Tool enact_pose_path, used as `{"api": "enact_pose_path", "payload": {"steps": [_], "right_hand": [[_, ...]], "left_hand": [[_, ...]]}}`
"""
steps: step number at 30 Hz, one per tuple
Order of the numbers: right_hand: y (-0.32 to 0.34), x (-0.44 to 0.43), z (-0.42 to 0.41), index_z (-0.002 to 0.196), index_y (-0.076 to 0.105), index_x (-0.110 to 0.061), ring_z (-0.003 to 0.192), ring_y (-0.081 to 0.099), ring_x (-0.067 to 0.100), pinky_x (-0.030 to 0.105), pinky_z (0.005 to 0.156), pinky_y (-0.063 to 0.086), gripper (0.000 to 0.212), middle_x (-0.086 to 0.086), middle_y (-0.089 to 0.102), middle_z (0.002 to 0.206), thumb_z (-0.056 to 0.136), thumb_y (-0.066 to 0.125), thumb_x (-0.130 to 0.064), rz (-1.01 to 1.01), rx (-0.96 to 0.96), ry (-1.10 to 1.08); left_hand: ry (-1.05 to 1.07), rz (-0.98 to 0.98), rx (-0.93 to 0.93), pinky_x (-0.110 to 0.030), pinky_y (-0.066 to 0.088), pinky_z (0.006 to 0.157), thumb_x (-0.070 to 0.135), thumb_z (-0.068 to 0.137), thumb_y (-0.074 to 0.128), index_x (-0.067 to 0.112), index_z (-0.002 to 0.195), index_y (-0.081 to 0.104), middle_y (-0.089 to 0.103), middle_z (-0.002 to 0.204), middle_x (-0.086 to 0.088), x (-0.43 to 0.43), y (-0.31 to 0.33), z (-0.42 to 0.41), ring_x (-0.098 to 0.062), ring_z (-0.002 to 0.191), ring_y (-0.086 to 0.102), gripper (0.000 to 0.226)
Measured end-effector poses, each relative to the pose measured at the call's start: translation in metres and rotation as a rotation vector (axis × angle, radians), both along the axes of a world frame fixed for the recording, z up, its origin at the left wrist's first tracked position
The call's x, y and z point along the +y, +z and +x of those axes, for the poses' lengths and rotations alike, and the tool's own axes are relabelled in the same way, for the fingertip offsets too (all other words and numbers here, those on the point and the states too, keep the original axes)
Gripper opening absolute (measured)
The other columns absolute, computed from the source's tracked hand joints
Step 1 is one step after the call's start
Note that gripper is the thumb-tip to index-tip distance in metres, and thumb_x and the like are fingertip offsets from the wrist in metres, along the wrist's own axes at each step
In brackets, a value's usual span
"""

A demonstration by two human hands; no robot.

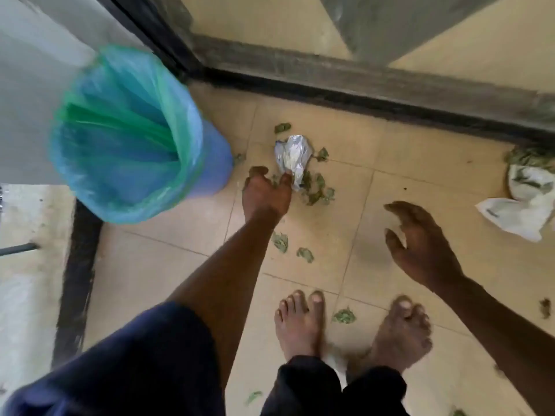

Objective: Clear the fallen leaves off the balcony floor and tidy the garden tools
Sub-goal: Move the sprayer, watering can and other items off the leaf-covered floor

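Green fallen leaves (316, 188) lie scattered on the beige tiled floor (420, 175), most in a small pile beside a crumpled silvery plastic wrapper (293, 157). My left hand (265, 195) reaches down to that wrapper and its fingertips touch or pinch the wrapper's lower end; which of the two is unclear. My right hand (420, 244) hovers over the tiles to the right with fingers loosely curled and holds nothing. More single leaves (305, 254) lie nearer my bare feet (300, 322).
A blue bin (132, 139) lined with a green-blue bag stands at the left, next to the wrapper. A white bag (522, 202) with leaves on it lies at the right edge. A dark door sill (360, 88) runs across the back.
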State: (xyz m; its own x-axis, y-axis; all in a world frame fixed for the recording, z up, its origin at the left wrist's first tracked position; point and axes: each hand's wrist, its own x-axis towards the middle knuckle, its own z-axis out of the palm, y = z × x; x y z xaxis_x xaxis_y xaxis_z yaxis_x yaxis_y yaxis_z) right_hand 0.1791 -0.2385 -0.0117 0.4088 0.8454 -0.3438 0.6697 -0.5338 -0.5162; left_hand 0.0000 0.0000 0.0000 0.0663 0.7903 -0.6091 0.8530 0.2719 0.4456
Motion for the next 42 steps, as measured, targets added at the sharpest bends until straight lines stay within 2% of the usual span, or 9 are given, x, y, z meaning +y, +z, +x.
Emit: {"api": "enact_pose_path", "payload": {"steps": [4,9,13,18,23,27,34,39,42], "right_hand": [[-0.017,-0.015,-0.001,0.139,0.058,-0.013,0.122,0.051,0.024,0.040,0.102,0.046,0.047,0.009,0.056,0.136,0.093,0.064,-0.006,0.107,0.049,-0.182],[-0.022,-0.040,0.016,0.132,0.063,-0.013,0.114,0.062,0.029,0.050,0.098,0.052,0.038,0.009,0.064,0.125,0.094,0.061,-0.007,0.128,0.026,-0.356],[-0.015,-0.048,0.040,0.127,0.065,-0.018,0.096,0.066,0.026,0.048,0.086,0.056,0.041,0.008,0.064,0.115,0.086,0.071,-0.014,0.119,-0.138,-0.811],[-0.020,-0.064,0.105,0.142,0.052,-0.019,0.128,0.051,0.038,0.053,0.096,0.051,0.067,0.014,0.049,0.141,0.082,0.079,-0.032,-0.023,-0.308,-1.201],[-0.048,-0.089,0.139,0.142,0.055,-0.020,0.128,0.051,0.035,0.039,0.095,0.049,0.058,0.016,0.050,0.141,0.088,0.074,-0.026,-0.254,-0.164,-0.901],[-0.045,-0.101,0.134,0.112,0.075,-0.011,0.098,0.067,0.033,0.036,0.080,0.049,0.033,0.013,0.074,0.106,0.081,0.064,-0.010,-0.030,-0.164,-0.900],[0.026,-0.097,0.087,0.079,0.079,-0.040,0.074,0.064,-0.004,0.026,0.071,0.054,0.021,-0.020,0.076,0.079,0.073,0.077,-0.020,0.447,0.517,-1.093],[0.028,-0.122,0.100,0.096,0.080,-0.029,0.094,0.072,0.014,0.039,0.088,0.057,0.019,-0.004,0.079,0.096,0.079,0.075,-0.023,0.373,0.747,-1.196],[0.010,-0.137,0.131,0.100,0.076,-0.027,0.087,0.067,0.002,0.030,0.083,0.051,0.014,-0.009,0.074,0.095,0.087,0.071,-0.028,0.252,0.377,-1.382]], "left_hand": [[0.062,-0.017,0.100,-0.040,0.053,0.102,0.054,0.091,0.071,0.016,0.127,0.062,0.070,0.125,-0.007,0.021,-0.028,0.026,-0.028,0.117,0.065,0.054],[0.071,0.078,0.094,-0.038,0.059,0.081,0.027,0.090,0.068,0.017,0.072,0.057,0.064,0.072,-0.003,0.018,-0.019,0.050,-0.031,0.083,0.069,0.023],[0.005,0.044,-0.061,-0.046,0.061,0.078,0.050,0.073,0.065,0.013,0.077,0.065,0.070,0.072,-0.004,-0.024,-0.005,0.070,-0.035,0.079,0.070,0.038],[-0.143,-0.187,-0.314,-0.043,0.063,0.072,0.028,0.091,0.077,0.029,0.084,0.071,0.075,0.073,0.003,-0.090,-0.012,0.122,-0.014,0.067,0.074,0.010],[-0.149,-0.317,-0.416,-0.026,0.056,0.058,0.023,0.094,0.076,0.020,0.104,0.075,0.077,0.087,-0.005,-0.135,-0.022,0.165,-0.011,0.068,0.074,0.010],[-0.138,-0.525,-0.502,-0.033,0.059,0.072,0.018,0.093,0.076,0.023,0.104,0.076,0.080,0.097,-0.003,-0.154,-0.010,0.184,-0.013,0.083,0.073,0.012],[0.016,-0.857,-0.551,-0.040,0.059,0.093,0.009,0.092,0.072,0.013,0.116,0.073,0.077,0.113,-0.011,-0.184,0.027,0.208,-0.022,0.101,0.072,0.024],[-0.060,-0.662,-0.400,-0.029,0.064,0.068,0.007,0.086,0.081,0.009,0.101,0.077,0.079,0.094,-0.014,-0.213,0.027,0.241,-0.017,0.075,0.075,0.016],[-0.297,-0.258,-0.214,-0.035,0.062,0.077,0.029,0.076,0.090,0.018,0.091,0.078,0.078,0.090,-0.006,-0.219,0.009,0.253,-0.023,0.082,0.074,0.022]]}}
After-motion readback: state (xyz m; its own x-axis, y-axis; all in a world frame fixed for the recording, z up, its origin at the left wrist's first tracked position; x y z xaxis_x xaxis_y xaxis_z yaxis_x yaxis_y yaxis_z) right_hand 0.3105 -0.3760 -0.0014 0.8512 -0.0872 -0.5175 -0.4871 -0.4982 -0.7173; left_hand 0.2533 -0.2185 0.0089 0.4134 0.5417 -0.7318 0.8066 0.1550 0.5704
